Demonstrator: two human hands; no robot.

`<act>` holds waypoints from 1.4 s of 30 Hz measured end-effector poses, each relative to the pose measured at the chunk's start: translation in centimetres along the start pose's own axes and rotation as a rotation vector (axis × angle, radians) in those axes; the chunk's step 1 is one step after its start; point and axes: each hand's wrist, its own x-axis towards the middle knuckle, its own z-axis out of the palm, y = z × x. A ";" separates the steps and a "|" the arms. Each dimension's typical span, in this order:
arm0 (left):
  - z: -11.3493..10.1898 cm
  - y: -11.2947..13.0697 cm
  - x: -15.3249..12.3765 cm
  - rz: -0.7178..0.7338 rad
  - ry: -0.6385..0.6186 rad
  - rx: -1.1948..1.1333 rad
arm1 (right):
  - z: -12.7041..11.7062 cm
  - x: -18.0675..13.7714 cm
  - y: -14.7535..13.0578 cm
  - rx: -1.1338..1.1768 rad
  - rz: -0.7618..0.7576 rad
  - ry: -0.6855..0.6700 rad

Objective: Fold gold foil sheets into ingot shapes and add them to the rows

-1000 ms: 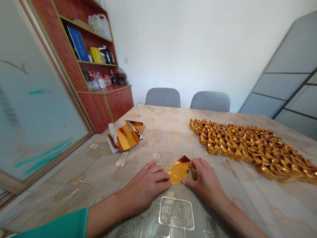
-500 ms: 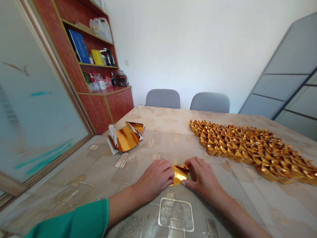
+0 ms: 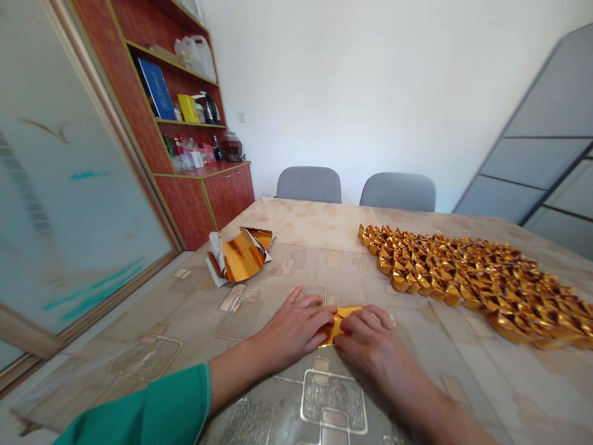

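Observation:
A small sheet of gold foil paper lies folded flat on the table in front of me. My left hand presses down on its left end with fingers bent over it. My right hand covers its right end, fingers curled onto the fold. Most of the paper is hidden under both hands; only a narrow gold strip shows between them.
Many folded gold paper ingots lie in rows across the right half of the table. A stack of unfolded gold sheets sits at the far left. Two grey chairs stand behind the table, a wooden shelf cabinet at left.
The gold sheet stood up partly open between my hands; now it is pressed flat and folded over. Both hands have closed in on it.

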 end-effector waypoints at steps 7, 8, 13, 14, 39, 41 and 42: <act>-0.1 -0.5 -0.2 -0.002 -0.062 -0.024 | 0.7 -2.4 -0.3 -0.033 -0.027 0.033; -0.1 -0.6 -0.2 -0.004 -0.072 -0.027 | 0.6 -2.8 -0.3 -0.035 -0.009 0.049; -0.1 -0.7 -0.2 -0.002 -0.090 -0.036 | -1.1 -1.8 -0.1 0.145 0.079 -0.013; 0.0 -0.8 -0.2 0.003 -0.088 -0.036 | -1.4 -1.1 0.4 0.222 0.100 -0.008; 0.5 0.9 -0.3 0.084 0.329 -0.005 | -3.7 0.3 1.6 0.400 -0.022 0.019; 0.4 1.2 -0.2 0.157 0.326 0.106 | -3.6 -0.4 1.4 0.348 -0.054 -0.012; 0.3 1.4 -0.2 0.180 0.313 0.148 | -3.4 -0.6 1.3 0.323 -0.062 -0.034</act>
